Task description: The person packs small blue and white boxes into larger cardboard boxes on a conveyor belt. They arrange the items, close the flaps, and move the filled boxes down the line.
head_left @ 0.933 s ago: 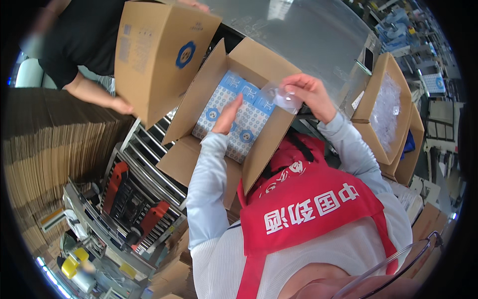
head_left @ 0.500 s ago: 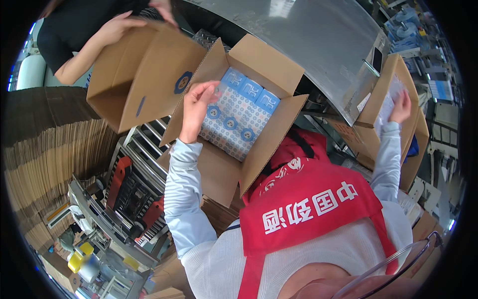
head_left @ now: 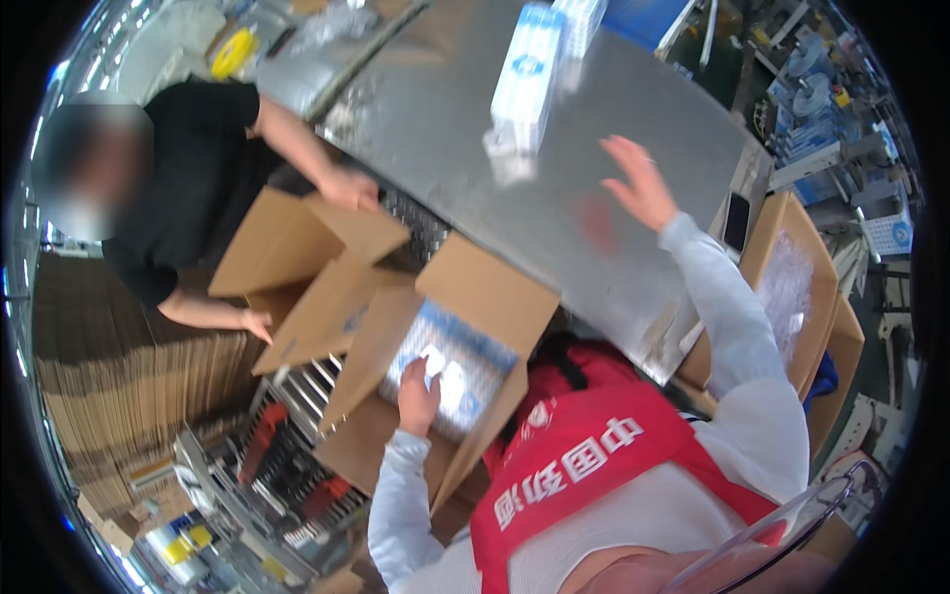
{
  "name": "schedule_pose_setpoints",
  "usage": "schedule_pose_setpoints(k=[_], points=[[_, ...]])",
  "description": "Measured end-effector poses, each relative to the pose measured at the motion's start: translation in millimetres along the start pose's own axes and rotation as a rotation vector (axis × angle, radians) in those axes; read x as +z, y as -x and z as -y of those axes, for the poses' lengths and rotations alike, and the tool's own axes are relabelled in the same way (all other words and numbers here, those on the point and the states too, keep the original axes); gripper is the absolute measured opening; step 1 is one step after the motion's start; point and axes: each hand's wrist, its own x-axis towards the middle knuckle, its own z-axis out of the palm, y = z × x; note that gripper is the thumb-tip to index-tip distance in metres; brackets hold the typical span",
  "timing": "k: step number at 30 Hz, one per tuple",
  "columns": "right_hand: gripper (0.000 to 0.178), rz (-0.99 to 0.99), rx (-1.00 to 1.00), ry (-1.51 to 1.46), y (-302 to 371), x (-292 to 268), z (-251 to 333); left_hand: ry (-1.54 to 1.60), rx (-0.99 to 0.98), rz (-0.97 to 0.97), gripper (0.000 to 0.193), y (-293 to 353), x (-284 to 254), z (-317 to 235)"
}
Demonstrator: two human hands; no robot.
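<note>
My left hand reaches into an open cardboard box, its fingers curled together just over the contents. Blue-and-white patterned packs lie inside, with bright glare across their top like that of clear film. Whatever the left fingertips pinch, if anything, is too small to make out. Stretched out above the metal table, my right hand has its fingers apart and holds nothing. Beyond it a long blue-and-white pack in clear wrap lies on the table, and a second wrapped pack is close behind.
At the left, a co-worker in a black top handles another open carton. Stacked flat cardboard stands below that person. A roller conveyor runs beside the box. To the right are a phone and a carton of clear plastic.
My right hand has left the carton of clear plastic and moved out over the table. My left hand stays at the box, whose packs now shine with glare. The view has shifted, showing more table.
</note>
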Motion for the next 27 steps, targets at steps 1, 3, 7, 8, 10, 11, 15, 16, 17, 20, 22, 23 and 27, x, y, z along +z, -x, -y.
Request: schedule_pose_setpoints(k=[1,3,7,8,10,11,15,16,17,20,22,23,27], points=[[0.081,0.090,-0.046,-0.004,-48.2,4.0,10.7,-0.004,0.017,-0.039,0.038,-18.1,-14.6,-41.5],[0.089,0.134,-0.272,0.662,-128.9,26.1,3.3,-0.029,0.156,-0.112,0.038,-60.0,-26.4,-100.7],[0.064,0.331,-0.621,0.625,-234.7,98.9,-33.5,-0.056,0.318,-0.186,0.062,-147.5,-20.2,-192.6],[0.049,0.380,-0.573,0.492,-242.8,115.0,-25.0,-0.022,0.335,-0.210,0.068,-169.8,-12.3,-209.5],[0.041,0.483,-0.919,0.521,-229.8,124.1,5.3,-0.047,0.329,-0.291,0.072,-198.7,-2.1,-228.8],[0.064,0.524,-1.154,0.366,-215.4,116.9,9.8,-0.050,0.312,-0.321,0.074,-211.4,3.8,-239.7],[0.118,0.750,-0.709,0.206,-258.7,49.3,1.8,-0.051,0.138,-0.444,0.091,-256.6,37.7,-269.6],[0.111,0.576,-0.520,0.105,-283.3,46.3,-22.9,-0.049,0.073,-0.468,0.095,-267.7,42.5,-273.3],[0.095,0.223,-0.371,0.117,-314.6,62.7,-81.5,-0.155,0.003,-0.446,0.093,-284.5,51.8,-285.4],[0.066,0.326,0.270,0.227,-348.0,47.8,-105.7,-0.268,-0.125,-0.453,0.085,-275.2,44.0,-269.9],[0.060,0.085,0.248,0.254,-335.3,53.4,-182.1,-0.249,-0.035,-0.416,0.083,-295.3,42.7,-285.5],[0.052,0.106,0.267,0.203,-330.7,55.9,-152.3,-0.277,-0.059,-0.423,0.080,-288.1,39.3,-280.5],[0.035,-0.038,0.080,0.185,-282.5,55.7,-150.6,-0.327,-0.036,-0.434,0.075,-296.7,44.7,-294.0]])
